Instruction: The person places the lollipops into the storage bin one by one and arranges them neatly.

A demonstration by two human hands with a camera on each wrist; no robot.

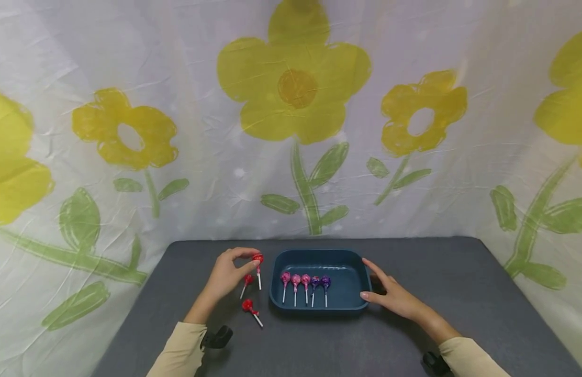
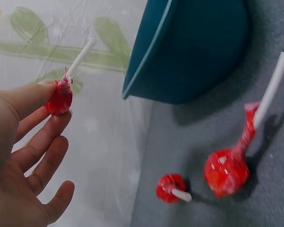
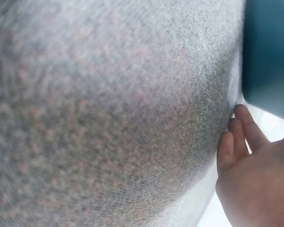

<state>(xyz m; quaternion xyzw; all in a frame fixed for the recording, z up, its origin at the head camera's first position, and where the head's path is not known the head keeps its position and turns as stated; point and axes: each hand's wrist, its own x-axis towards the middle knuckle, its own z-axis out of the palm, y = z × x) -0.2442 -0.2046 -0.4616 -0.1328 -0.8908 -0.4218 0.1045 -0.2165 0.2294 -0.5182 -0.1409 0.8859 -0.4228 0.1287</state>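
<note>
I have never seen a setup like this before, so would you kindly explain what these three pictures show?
Certainly. There is no robot here: a person works with two bare hands. The wide picture comes from a camera worn on the head, looking forward and down; the other two come from cameras on the left and right wrists.

The surface is a dark grey table. On it stands a dark blue rectangular tray with rounded corners, holding three pink-wrapped lollipops and two purple-wrapped lollipops in a row. Two red-wrapped lollipops on white sticks lie left of the tray.

The left hand pinches another red-wrapped lollipop by its round head, between its fingers. The right hand rests at the tray's right end.
</note>
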